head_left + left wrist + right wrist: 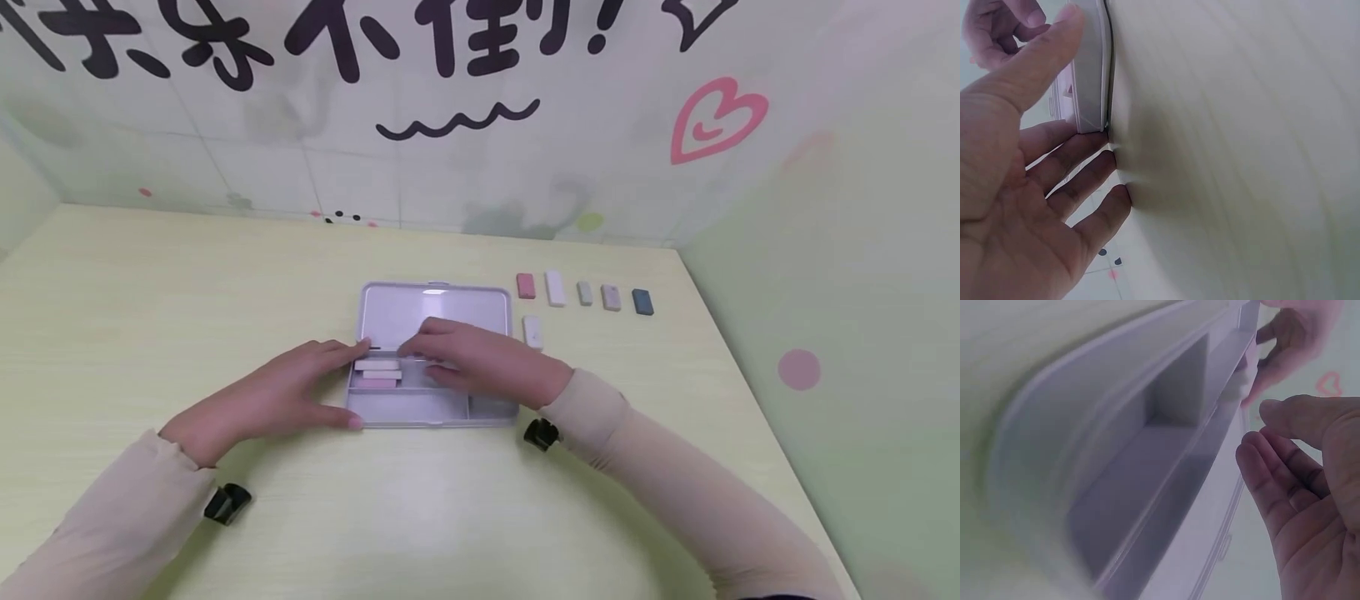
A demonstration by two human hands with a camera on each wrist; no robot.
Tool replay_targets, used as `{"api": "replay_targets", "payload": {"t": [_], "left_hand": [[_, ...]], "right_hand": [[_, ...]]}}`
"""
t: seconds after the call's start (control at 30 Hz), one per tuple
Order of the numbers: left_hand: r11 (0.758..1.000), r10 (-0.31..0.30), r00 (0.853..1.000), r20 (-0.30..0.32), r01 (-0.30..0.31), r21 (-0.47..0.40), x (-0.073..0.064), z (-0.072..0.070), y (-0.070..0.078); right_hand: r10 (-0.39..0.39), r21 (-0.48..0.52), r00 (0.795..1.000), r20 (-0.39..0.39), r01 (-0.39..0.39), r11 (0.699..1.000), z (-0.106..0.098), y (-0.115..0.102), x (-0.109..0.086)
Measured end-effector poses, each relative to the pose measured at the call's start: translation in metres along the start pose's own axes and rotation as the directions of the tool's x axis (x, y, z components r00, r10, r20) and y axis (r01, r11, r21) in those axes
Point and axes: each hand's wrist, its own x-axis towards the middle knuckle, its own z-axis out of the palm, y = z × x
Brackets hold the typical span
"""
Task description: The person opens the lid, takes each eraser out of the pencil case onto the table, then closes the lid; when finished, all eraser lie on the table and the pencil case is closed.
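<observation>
An open lavender pencil case [408, 407] lies on the table, lid folded back toward the wall. Two white eraser-like blocks [377, 365] and a pink one [377, 383] sit in a row at the left of its rear compartment. My left hand [288, 396] spans the case's left end, thumb at the front corner and fingertips near the hinge; the left wrist view shows its fingers [1079, 147] spread and fairly straight against the end. Above the rear compartment hovers my right hand [483, 358], its fingers loosely bent and, in the right wrist view, nothing between thumb and fingertips [1250, 459].
Behind and right of the case stands a row of small blocks: pink [526, 286], white [555, 288], two greyish ones [611, 297] and dark blue [642, 302]. Another white block [532, 332] lies beside the lid. Walls border the table at the back and right.
</observation>
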Motion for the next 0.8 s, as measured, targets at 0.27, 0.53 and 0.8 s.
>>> {"api": "replay_targets", "payload": {"t": [0.27,0.53,0.8], "left_hand": [[1.0,0.013,1.0,0.008,-0.013,-0.014,-0.002,-0.002,-0.001],[1.0,0.008,1.0,0.008,-0.008,0.002,-0.001,-0.001,-0.001],[0.999,0.027,1.0,0.0,-0.027,-0.017,-0.001,0.0,-0.001]], "right_hand": [[-0.025,-0.133,0.994,0.103,0.039,0.99,0.011,-0.018,0.025],[-0.018,-0.267,0.993,0.119,0.049,0.962,0.018,-0.024,0.03],[-0.003,-0.283,0.993,0.122,0.038,0.958,0.017,-0.028,0.029]]}}
